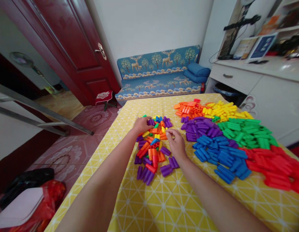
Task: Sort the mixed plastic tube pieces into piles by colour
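Observation:
My left hand [141,125] reaches over the far left edge of a mixed pile of plastic tube pieces. Its fingers are apart and bent, at a purple piece [151,122]; I cannot tell if they press on it. My right hand [176,143] hovers at the pile's right side, thumb and fingers curled together beside an orange piece [163,136]. Whatever is between those fingertips is too small to make out. Around the hands lie red pieces [154,158], a blue piece [155,141], yellow pieces [145,133] and more purple pieces [166,170].
Sorted heaps sit on the right of the yellow tablecloth [163,206]: orange [188,109], yellow [224,110], purple [200,128], green [250,132], blue [221,153] and red [277,164]. A blue sofa [159,72] stands behind, a white cabinet [275,96] at the right.

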### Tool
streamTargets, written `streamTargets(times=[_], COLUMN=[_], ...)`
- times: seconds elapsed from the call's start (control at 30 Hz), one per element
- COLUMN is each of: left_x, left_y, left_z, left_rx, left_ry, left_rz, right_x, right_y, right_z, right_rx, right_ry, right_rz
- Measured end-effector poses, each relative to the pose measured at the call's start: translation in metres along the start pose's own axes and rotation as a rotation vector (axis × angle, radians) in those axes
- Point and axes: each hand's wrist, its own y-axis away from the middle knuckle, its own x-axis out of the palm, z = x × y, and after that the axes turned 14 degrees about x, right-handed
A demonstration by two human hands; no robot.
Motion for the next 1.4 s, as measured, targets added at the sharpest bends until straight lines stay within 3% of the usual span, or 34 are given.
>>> streamTargets(times=[0.23,0.47,0.87,1.07,1.23,1.4], left_x=[-0.017,-0.017,0.006,0.016,0.008,-0.007], left_y=[0.016,0.031,-0.008,-0.004,0.003,0.032], left_z=[-0.030,-0.037,-0.019,-0.019,-0.023,-0.033], left_rx=[0.070,0.158,0.128,0.140,0.187,0.173], left_ry=[-0.288,-0.251,-0.264,-0.308,-0.229,-0.035], left_rz=[0.178,0.224,0.273,0.191,0.100,-0.207], right_x=[0.000,0.000,-0.001,-0.001,-0.001,-0.001], right_y=[-0.002,-0.002,-0.001,-0.001,-0.001,0.000], right_z=[-0.005,-0.003,0.000,0.000,0.000,0.001], right_rx=[-0.029,-0.018,-0.011,-0.010,-0.008,0.001], right_ry=[0.001,0.028,0.049,0.064,0.054,0.063], right_rz=[0.000,0.019,0.046,0.046,0.052,0.046])
